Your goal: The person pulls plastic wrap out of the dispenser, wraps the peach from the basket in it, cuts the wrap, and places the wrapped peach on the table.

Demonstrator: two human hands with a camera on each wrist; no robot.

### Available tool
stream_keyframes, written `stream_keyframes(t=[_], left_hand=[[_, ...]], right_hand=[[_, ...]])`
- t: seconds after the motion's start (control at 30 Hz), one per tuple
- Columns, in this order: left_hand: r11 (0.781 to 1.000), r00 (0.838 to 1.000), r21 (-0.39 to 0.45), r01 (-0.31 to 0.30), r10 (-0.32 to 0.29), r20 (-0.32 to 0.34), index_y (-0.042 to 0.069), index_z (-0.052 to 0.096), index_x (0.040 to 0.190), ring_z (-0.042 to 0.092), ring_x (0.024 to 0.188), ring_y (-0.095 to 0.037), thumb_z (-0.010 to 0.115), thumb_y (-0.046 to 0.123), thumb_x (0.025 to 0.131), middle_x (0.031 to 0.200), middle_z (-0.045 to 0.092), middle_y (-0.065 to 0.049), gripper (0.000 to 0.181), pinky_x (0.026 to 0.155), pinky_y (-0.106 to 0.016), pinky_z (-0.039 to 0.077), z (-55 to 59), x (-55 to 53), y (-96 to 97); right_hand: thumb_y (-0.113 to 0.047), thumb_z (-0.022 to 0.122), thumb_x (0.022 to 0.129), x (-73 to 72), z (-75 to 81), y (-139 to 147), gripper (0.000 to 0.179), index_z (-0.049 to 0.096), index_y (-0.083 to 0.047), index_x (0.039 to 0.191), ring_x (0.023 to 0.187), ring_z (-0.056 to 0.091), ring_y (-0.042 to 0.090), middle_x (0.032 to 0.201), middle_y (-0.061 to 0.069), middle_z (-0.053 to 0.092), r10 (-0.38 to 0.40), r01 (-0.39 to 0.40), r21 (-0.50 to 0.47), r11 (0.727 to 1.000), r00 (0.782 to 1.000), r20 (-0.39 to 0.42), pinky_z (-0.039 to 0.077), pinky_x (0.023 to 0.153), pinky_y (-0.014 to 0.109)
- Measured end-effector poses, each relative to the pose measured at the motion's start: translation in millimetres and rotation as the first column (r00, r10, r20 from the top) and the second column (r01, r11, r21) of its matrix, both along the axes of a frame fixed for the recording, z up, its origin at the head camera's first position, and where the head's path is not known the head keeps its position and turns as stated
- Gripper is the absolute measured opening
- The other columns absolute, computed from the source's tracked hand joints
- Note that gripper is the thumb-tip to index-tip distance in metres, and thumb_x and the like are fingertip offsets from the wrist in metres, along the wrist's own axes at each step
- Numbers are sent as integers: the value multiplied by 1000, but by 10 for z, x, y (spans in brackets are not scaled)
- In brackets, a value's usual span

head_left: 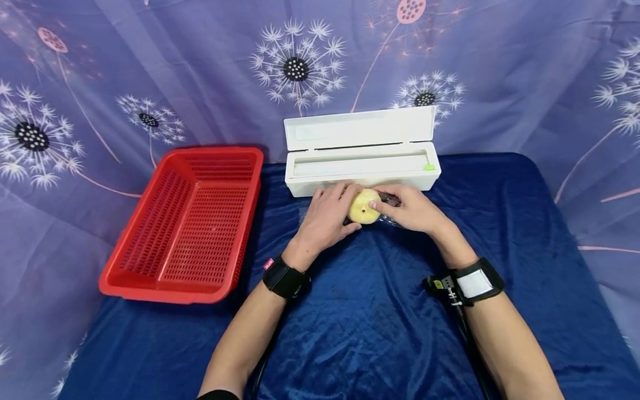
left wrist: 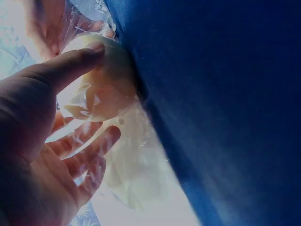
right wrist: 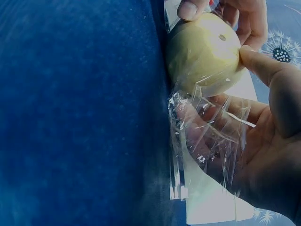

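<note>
A round pale-yellow fruit (head_left: pixel 361 209) with a small dark spot sits between both hands, just in front of the white box. My left hand (head_left: pixel 327 214) holds it from the left, its thumb pressed on the skin in the left wrist view. From the other side my right hand (head_left: pixel 412 208) grips the fruit, thumb on top and fingers behind and below. Clear plastic wrap (right wrist: pixel 207 136) clings around the fruit and trails in loose folds across the right fingers. The fingertips behind the fruit are partly hidden.
Behind the hands stands a long white box (head_left: pixel 363 180), its lid (head_left: pixel 360 129) raised and a small green piece (head_left: pixel 429 166) at its right end. A red perforated basket (head_left: pixel 227 291) is at the left. Blue cloth (head_left: pixel 370 322) covers the table, with a flowered curtain (head_left: pixel 215 72) behind.
</note>
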State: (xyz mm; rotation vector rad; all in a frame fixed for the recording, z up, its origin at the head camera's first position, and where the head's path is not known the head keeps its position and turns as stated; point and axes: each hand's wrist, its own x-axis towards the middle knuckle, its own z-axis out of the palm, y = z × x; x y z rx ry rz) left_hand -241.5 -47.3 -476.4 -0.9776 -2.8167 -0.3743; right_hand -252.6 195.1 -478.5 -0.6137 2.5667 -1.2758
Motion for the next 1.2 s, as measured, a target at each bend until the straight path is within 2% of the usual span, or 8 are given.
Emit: stream_keyframes(t=[0.23, 0.47, 0.67, 0.83, 1.03, 1.2], left_hand=[[998, 999, 61, -7, 5, 36, 17, 47, 149, 59, 128, -24, 93, 42, 82, 145, 57, -2, 85, 97, -43, 42, -9, -48, -27], [994, 997, 108, -3, -6, 79, 18, 50, 147, 59, 129, -23, 93, 42, 83, 143, 58, 0, 81, 99, -44, 42, -18, -75, -47], [987, 994, 161, -6, -12, 110, 18, 53, 150, 57, 133, -22, 88, 50, 85, 147, 59, -1, 81, 103, -48, 43, -25, -102, -83], [985, 993, 174, -16, -5, 118, 18, 54, 153, 57, 133, -23, 84, 56, 87, 148, 60, -2, 82, 103, -48, 44, -33, -116, -122], [982, 991, 188, -16, -9, 131, 19, 55, 153, 58, 132, -24, 84, 58, 86, 148, 61, -2, 82, 100, -47, 44, -36, -130, -147], [977, 985, 211, -14, -23, 171, 18, 55, 153, 56, 135, -23, 84, 55, 88, 150, 59, -2, 81, 104, -49, 43, -41, -146, -166]], right_hand=[[-34, 65, 108, 3, -14, 6, 48, 63, -3, 144, 110, 68, 30, 137, 17, 67, -43, 43, 1, 999, 999, -32, 52, 93, 47], [-38, 66, 106, 9, -27, 17, 51, 60, 0, 138, 112, 68, 34, 132, 21, 67, -94, 94, -12, 996, 996, 5, 52, 96, 49], [-42, 62, 108, 8, -15, 13, 43, 66, -3, 126, 98, 67, 27, 120, 15, 71, -125, 125, -13, 992, 992, 5, 51, 86, 42], [-46, 59, 108, 6, -14, -6, 48, 67, -3, 128, 98, 71, 25, 120, 14, 72, -137, 137, -17, 990, 990, 9, 53, 85, 40], [-45, 58, 109, 10, -18, -20, 49, 66, -1, 130, 84, 72, 25, 105, 13, 75, -131, 132, -29, 991, 991, 21, 54, 72, 33], [-46, 57, 109, 4, -34, -32, 49, 65, -3, 130, 80, 71, 24, 99, 11, 75, -143, 143, -12, 990, 990, 10, 53, 69, 32]])
